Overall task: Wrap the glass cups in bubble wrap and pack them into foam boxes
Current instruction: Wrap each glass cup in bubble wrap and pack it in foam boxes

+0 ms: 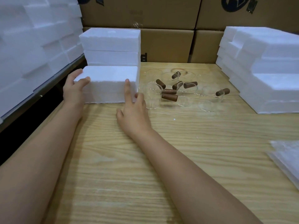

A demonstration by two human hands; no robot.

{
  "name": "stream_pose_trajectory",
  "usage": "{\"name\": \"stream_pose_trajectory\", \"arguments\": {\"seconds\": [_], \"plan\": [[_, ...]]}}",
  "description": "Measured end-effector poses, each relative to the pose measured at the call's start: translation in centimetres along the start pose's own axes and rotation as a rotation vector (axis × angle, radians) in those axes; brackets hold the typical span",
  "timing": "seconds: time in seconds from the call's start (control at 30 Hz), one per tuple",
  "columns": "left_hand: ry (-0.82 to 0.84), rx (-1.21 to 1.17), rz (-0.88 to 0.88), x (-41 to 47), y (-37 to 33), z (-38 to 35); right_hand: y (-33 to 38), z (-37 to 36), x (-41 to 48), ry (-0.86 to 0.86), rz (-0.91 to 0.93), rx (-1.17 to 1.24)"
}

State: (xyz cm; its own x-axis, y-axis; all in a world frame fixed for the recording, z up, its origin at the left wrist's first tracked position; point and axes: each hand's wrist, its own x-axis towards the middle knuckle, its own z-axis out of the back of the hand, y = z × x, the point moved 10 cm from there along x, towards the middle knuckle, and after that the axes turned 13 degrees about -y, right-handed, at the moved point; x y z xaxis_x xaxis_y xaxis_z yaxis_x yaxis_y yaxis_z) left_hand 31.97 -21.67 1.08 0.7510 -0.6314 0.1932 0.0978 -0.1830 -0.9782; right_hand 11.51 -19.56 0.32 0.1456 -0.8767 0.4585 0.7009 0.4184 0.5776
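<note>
Closest to us, both bare forearms are reaching out over the light wood-grain table (161, 167), and a pile of clear bubble wrap sheets (288, 160) is lying at its right edge.

A bit further out, we're handling one white foam box (110, 83) that's sitting on the table at the left. Our left hand (72, 90) is gripping its left end, with the thumb lying on the front face and the fingers wrapping the corner up top. Our right hand (134, 113) is resting against the front near the right end. The index finger is pointing straight up the face, the thumb is sticking out to the side off the box, and the other fingers are bending in at the lower right corner. We can't tell if those are really gripping.

Just right of the box, the glass cups (152, 97) are sitting in a loose cluster on the table, unwrapped, with their brown wooden handles (169, 97) pointing every which way.

Behind our box, two more foam boxes (111, 44) are stacking up. A big foam stack (267, 70) is sitting on the right and another foam pile (32, 46) is filling the left.

At the back, brown cardboard cartons (165, 44) are lining the wall. A dark round logo (234, 4) is showing on the top ones, but it's cropped and too blurry for us to read.
</note>
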Motion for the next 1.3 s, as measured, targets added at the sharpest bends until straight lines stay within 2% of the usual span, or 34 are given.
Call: {"name": "stream_pose_trajectory", "arguments": {"seconds": [0.17,0.33,0.4,0.5,0.57,0.63,0.7,0.8,0.93,1.03,1.13,1.2,1.3], "plan": [[0.017,0.019,0.004,0.6,0.3,-0.9,-0.5,-1.2,-0.1,0.088,-0.024,-0.080],[0.022,0.076,0.004,0.7,0.5,-0.9,-0.5,-1.0,-0.1,0.090,-0.027,-0.098],[0.000,0.083,0.016,0.3,0.8,-0.4,-0.7,-0.5,-0.1,0.066,-0.053,-0.034],[-0.185,0.080,-0.013,-1.6,0.4,1.6,-1.3,0.9,-0.5,0.019,-0.138,0.184],[-0.314,0.122,-0.153,-4.1,-1.6,2.6,-1.4,2.2,-1.3,-0.005,-0.152,0.301],[-0.361,0.112,-0.281,-7.0,-3.6,2.5,-2.1,3.8,-2.5,-0.021,-0.175,0.380],[-0.327,0.072,-0.312,-10.0,-5.1,1.4,-3.5,5.5,-3.7,-0.030,-0.232,0.461],[-0.180,-0.005,-0.274,-14.9,-6.7,-1.7,-6.2,8.3,-5.0,-0.060,-0.286,0.525],[0.011,-0.079,-0.103,-21.3,-6.1,-6.0,-11.5,13.4,-6.8,-0.213,-0.400,0.550],[0.063,-0.080,0.032,-24.7,-4.4,-7.4,-15.3,16.8,-8.0,-0.369,-0.506,0.551],[0.089,-0.018,0.078,-25.4,-3.4,-8.0,-16.6,17.2,-8.2,-0.405,-0.565,0.608],[0.104,0.001,0.088,-25.2,-3.1,-8.2,-16.6,17.2,-7.8,-0.428,-0.539,0.524],[0.139,0.041,0.067,-25.0,-3.0,-8.8,-17.0,19.6,-7.4,-0.626,-0.481,0.276]]}}
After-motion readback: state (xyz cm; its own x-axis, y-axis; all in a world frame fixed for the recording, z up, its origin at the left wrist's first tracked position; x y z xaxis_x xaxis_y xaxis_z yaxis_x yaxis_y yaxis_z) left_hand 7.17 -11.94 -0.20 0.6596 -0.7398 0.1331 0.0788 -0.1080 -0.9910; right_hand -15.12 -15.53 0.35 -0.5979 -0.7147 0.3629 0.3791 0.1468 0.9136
